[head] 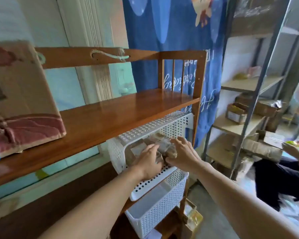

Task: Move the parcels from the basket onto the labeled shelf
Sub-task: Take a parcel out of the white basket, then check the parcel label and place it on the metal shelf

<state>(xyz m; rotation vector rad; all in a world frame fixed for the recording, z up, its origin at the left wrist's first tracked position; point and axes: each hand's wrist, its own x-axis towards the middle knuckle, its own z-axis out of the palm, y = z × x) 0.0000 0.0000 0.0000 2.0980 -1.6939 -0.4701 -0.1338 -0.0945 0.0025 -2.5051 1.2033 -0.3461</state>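
Several brown taped parcels lie in a white perforated basket on a lower level of a wooden shelf unit. My left hand lies flat on the parcels at the basket's front, fingers around one. My right hand presses against a parcel on the right side, thumb under its edge. Above the basket, the polished wooden shelf board runs from left to right. Much of the parcels is hidden under my hands.
A large cardboard box with red print stands on the shelf board's left end. A second white basket sits below. A metal rack with boxes stands to the right, and another person's hand shows at the right edge.
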